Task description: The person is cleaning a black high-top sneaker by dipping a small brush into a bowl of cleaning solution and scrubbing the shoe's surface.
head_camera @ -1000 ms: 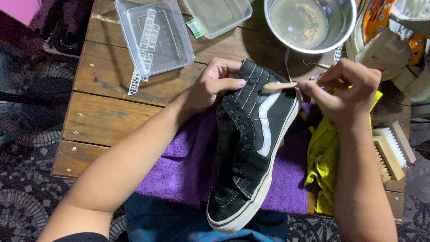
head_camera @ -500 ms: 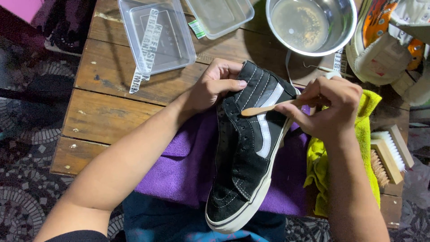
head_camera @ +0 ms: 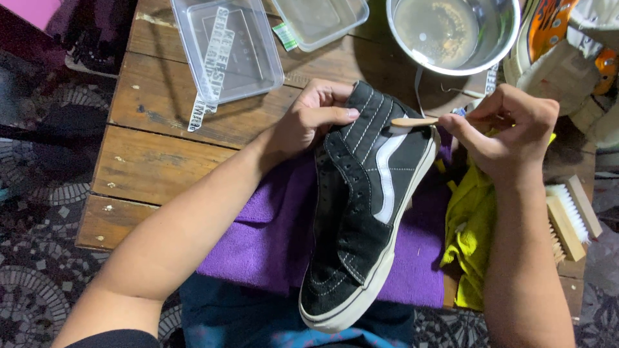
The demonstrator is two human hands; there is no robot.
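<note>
On purple cloth (head_camera: 271,238), L hand (head_camera: 306,122) grips sneaker (head_camera: 367,200), R hand (head_camera: 506,132) pinches brush (head_camera: 412,122); bowl (head_camera: 500,48) behind.

Under my arms lies a purple cloth (head_camera: 271,238) on the wooden table (head_camera: 161,161). Past my left hand sit a clear tub (head_camera: 225,48) and, beside it, a clear lid (head_camera: 319,22). Beyond my right hand stands a steel bowl (head_camera: 503,45) of cloudy water. Below my right wrist a yellow rag (head_camera: 471,225) hangs off the table edge, and right of that wrist lie two scrub brushes (head_camera: 570,216).
</note>
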